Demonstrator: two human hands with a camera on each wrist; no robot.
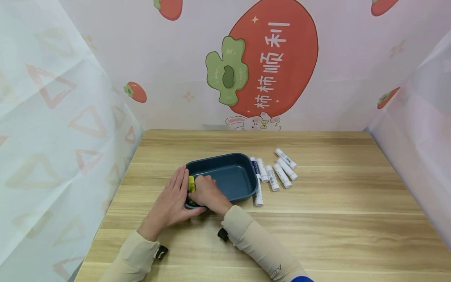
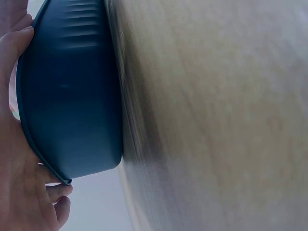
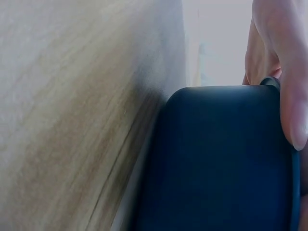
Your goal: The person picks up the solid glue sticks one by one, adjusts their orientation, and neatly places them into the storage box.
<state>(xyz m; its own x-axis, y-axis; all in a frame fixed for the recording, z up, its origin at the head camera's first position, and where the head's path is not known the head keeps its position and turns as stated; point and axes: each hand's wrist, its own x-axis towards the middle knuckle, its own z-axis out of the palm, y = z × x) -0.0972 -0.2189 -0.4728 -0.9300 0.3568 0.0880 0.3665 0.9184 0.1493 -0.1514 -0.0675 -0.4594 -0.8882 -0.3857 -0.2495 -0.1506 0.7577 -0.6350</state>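
A dark blue rectangular tray point(image 1: 229, 181) lies on the wooden table, and its outer wall fills much of the left wrist view point(image 2: 72, 96) and the right wrist view point(image 3: 216, 159). My left hand point(image 1: 168, 203) rests along the tray's left end, fingers fairly straight over the rim, thumb at the near edge. Inside that end is my right hand point(image 1: 208, 192), its fingers curled down beside a yellow item point(image 1: 192, 184). The fingertips are partly hidden, so whether they pinch something is unclear.
Several white tubes point(image 1: 272, 178) lie right of the tray, one with a dark blue label point(image 1: 255, 165) against its rim. A printed backdrop point(image 1: 169, 105) stands behind the wooden table point(image 1: 334, 235), with white sheets at both sides.
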